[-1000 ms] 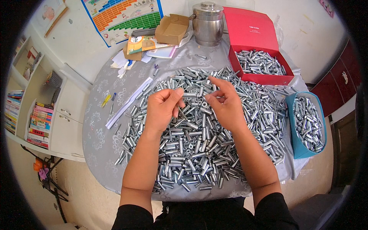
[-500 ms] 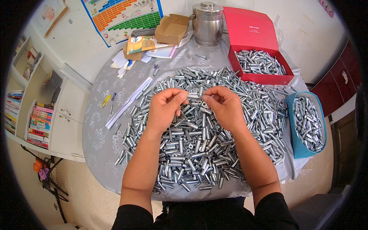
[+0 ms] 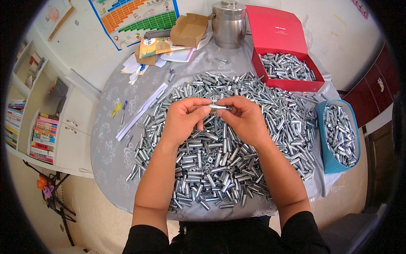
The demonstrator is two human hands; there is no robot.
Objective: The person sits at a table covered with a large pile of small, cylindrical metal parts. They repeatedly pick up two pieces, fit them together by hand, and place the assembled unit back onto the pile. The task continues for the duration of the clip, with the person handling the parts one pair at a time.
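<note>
My left hand (image 3: 182, 117) and my right hand (image 3: 245, 117) meet above a wide heap of shiny metal sleeves (image 3: 198, 158). Thumbs and fingertips of both are closed on one small metal sleeve (image 3: 218, 107), held level between them. A darker end sticks out of it on the right, among the right fingers; whether that is a bolt inside is too small to tell. Under the hands, loose sleeves, bolts and a few nuts lie mixed together.
A red box (image 3: 292, 86) of metal pieces stands at the back right, with a blue fabric bin (image 3: 334, 167) of similar pieces at the right edge. Behind are a steel pot (image 3: 229, 27), an open cardboard box (image 3: 189, 31) and books. A white strip (image 3: 141, 112) and screwdriver (image 3: 116, 110) lie left.
My hands have come closer together, the right moving left, and the fingertips of both now meet on the metal sleeve.
</note>
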